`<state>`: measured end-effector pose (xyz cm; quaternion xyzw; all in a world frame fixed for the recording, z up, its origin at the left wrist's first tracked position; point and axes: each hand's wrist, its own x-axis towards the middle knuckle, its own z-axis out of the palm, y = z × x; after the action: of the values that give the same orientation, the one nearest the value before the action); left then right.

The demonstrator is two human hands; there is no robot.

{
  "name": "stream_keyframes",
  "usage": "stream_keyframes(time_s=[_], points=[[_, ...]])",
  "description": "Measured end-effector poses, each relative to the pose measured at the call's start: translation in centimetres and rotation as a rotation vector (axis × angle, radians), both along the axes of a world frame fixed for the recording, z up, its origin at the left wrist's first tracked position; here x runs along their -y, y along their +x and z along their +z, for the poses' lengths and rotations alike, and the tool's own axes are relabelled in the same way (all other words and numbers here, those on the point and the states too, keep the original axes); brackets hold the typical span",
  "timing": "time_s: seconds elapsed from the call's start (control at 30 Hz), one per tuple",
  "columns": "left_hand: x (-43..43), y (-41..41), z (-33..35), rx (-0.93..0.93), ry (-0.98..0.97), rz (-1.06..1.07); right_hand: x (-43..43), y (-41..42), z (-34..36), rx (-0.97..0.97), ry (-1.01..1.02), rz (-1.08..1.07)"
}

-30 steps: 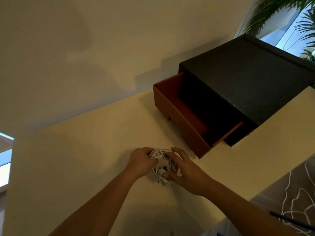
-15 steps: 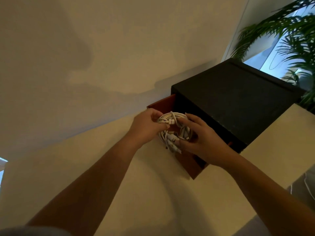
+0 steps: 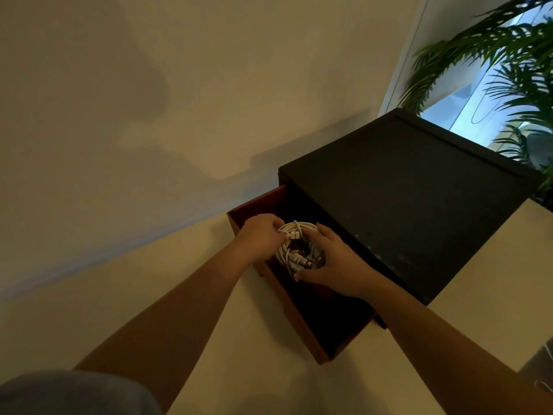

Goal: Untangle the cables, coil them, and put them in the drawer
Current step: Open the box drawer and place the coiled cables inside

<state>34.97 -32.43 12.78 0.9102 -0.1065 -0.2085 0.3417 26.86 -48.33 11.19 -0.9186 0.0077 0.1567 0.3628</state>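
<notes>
A coil of white cables [image 3: 294, 250] hangs over the open brown wooden drawer [image 3: 302, 327], which is pulled out of a black cabinet [image 3: 404, 187]. My left hand [image 3: 260, 235] grips the coil's left side with curled fingers. My right hand [image 3: 335, 262] holds the coil's right side, thumb under it and fingers around the far edge. Several white plugs stick out at the coil's near side. The drawer's inside is dark and I cannot tell whether the coil touches its bottom.
The cabinet stands on a cream table [image 3: 149, 295] against a beige wall. A green palm plant [image 3: 508, 64] and a window are at the far right. The table's right edge runs past the cabinet.
Both hands lifted the coil off the table and carried it forward over the open drawer. The view has moved closer to the cabinet.
</notes>
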Motion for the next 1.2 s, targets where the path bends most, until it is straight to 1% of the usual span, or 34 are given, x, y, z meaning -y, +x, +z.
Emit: stream_keyframes(time_s=[0.13,0.23,0.33,0.5,0.63,0.7,0.77,0.87,0.93,1.03,1.1,1.2], points=[[0.9,2.0,-1.2,0.045,0.157,-0.146,0.1,2.2,-2.5,-0.014,0.0,0.016],[1.5,3.3,-2.2,0.023,0.289,-0.281,-0.4,3.6,-4.4,-0.034,-0.036,0.053],[2.0,4.3,-2.9,-0.011,0.417,-0.409,-1.1,4.8,-6.0,-0.082,-0.115,0.107],[3.1,5.2,-3.5,-0.065,0.472,-0.528,-1.6,6.8,-7.0,-0.244,-0.187,0.147],[2.9,5.5,-4.0,-0.051,0.507,-0.547,-1.3,7.6,-7.6,-0.262,-0.194,0.186],[2.3,5.4,-4.3,-0.015,0.508,-0.531,-1.2,7.6,-7.8,-0.247,-0.163,0.187],[1.4,5.0,-4.7,0.055,0.458,-0.482,-1.2,7.5,-7.7,-0.216,-0.144,0.19],[-0.2,3.8,-4.4,0.272,0.351,-0.4,-1.0,6.8,-7.0,-0.189,-0.157,0.2],[-1.6,2.4,-3.7,0.405,0.238,-0.306,-1.0,5.8,-5.6,-0.17,-0.153,0.182],[-3.7,-0.2,-3.1,0.549,0.075,-0.106,-0.8,3.6,-2.2,-0.074,-0.157,0.174],[-4.6,-2.1,-3.4,0.553,0.039,0.007,-0.6,1.9,0.3,0.016,-0.176,0.157],[-5.4,-5.0,-4.4,0.377,-0.004,0.094,0.2,-0.5,3.2,0.163,-0.247,0.105]])
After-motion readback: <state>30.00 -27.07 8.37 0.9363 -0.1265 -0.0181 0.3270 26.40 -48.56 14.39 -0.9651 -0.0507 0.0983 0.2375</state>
